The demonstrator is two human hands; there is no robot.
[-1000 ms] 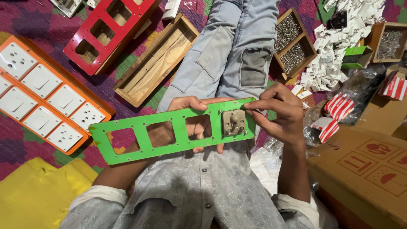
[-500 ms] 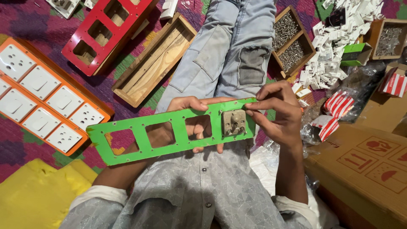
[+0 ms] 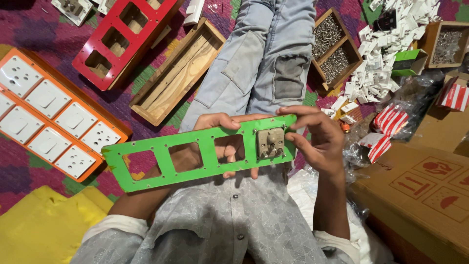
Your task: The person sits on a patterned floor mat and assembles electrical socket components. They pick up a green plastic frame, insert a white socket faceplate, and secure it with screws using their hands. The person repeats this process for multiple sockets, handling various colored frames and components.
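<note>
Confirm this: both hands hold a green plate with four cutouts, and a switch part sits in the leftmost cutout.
Not quite. On the green plate, the switch part sits in the rightmost cutout, beside the right hand. The left hand supports the plate from behind. The head view shows this.

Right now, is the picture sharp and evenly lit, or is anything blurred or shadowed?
Head view: soft, even light; the long green plastic frame and both hands, left and right, look sharp. A faint shadow falls on the grey patterned shirt beneath the frame. Edges bend slightly from the wide lens; no strong glare.
</note>
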